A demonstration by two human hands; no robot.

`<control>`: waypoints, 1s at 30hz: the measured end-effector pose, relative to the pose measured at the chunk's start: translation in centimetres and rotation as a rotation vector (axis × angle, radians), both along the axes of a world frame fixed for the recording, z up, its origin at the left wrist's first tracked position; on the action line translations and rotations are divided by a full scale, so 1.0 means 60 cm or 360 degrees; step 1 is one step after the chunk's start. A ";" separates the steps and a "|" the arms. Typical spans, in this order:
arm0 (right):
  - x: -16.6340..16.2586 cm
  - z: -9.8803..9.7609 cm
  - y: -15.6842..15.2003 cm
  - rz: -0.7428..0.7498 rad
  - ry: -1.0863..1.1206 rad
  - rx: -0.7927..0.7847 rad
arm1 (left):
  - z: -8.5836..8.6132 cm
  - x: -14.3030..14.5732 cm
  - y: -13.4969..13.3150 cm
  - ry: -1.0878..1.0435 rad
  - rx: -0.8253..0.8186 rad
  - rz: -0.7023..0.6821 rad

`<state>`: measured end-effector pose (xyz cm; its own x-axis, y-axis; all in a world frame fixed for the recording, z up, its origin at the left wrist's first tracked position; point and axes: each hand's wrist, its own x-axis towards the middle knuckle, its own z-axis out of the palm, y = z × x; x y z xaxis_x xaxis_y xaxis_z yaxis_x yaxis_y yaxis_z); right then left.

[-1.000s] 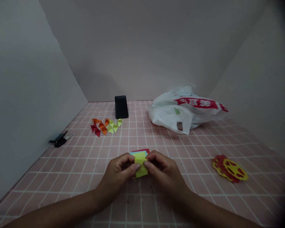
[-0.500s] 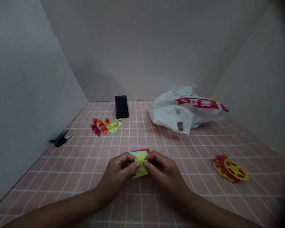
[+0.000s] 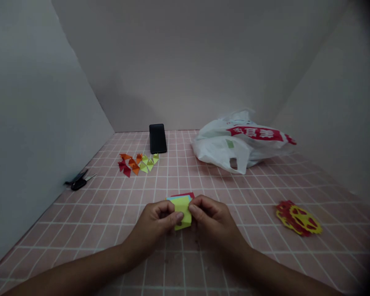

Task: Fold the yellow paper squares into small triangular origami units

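Yellow paper (image 3: 182, 211) sits pinched between both hands at the near centre of the pink tiled table (image 3: 110, 213). Left hand (image 3: 155, 226) and right hand (image 3: 214, 222) are together, thumbs and fingertips clamped on its two sides. Compared with a second ago, the sheet shows a squarer, flatter face, and the earlier crosswise crease line is no longer visible; this suggests a fold being pressed down. Just beyond lies a stack of coloured sheets (image 3: 185, 196). Right: a red-and-yellow cutout (image 3: 298, 218). Far left: scissors (image 3: 78, 181) and folded triangles (image 3: 138, 163). Far: a phone (image 3: 157, 138) and a plastic bag (image 3: 240, 142).
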<state>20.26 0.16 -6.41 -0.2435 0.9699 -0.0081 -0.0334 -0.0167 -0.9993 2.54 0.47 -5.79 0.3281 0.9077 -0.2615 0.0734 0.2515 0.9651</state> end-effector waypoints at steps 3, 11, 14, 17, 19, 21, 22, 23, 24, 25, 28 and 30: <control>-0.001 0.000 -0.002 0.0050 0.0058 -0.0066 | -0.003 -0.001 -0.001 -0.0072 -0.0047 0.0113; -0.008 -0.016 -0.005 0.0088 0.0048 -0.0112 | -0.005 0.003 -0.001 -0.0135 -0.0049 0.0175; -0.006 -0.017 -0.005 0.0074 -0.0051 -0.0107 | -0.004 0.003 -0.003 -0.0099 -0.0040 0.0149; -0.004 -0.014 -0.007 0.0054 -0.0131 -0.0074 | -0.002 0.003 -0.003 -0.0088 -0.0029 0.0109; -0.004 -0.012 -0.008 0.0044 -0.0137 -0.0068 | 0.000 0.003 -0.003 -0.0113 -0.0036 0.0095; -0.005 -0.012 -0.008 0.0059 -0.0099 -0.0075 | 0.003 0.004 -0.004 -0.0117 -0.0037 0.0094; -0.005 -0.012 -0.008 0.0073 -0.0063 -0.0077 | 0.004 0.005 -0.004 -0.0102 -0.0021 0.0098; -0.005 -0.012 -0.007 0.0083 -0.0023 -0.0074 | 0.006 0.005 -0.005 -0.0079 0.0004 0.0097; -0.005 -0.012 -0.007 0.0091 0.0007 -0.0069 | 0.007 0.005 -0.005 -0.0050 0.0031 0.0095; -0.005 -0.013 -0.007 0.0095 0.0022 -0.0064 | 0.009 0.005 -0.005 -0.0021 0.0054 0.0085; -0.004 -0.014 -0.007 0.0069 -0.0018 -0.0038 | 0.010 0.005 -0.006 0.0034 0.0075 0.0046; -0.003 -0.015 -0.008 0.0046 -0.0051 -0.0008 | 0.011 0.005 -0.006 0.0072 0.0073 0.0031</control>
<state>20.09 -0.32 -7.33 -0.2712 0.9623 -0.0211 -0.0007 -0.0221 -0.9998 2.83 0.09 -5.10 0.2992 0.9252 -0.2336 0.1131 0.2087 0.9714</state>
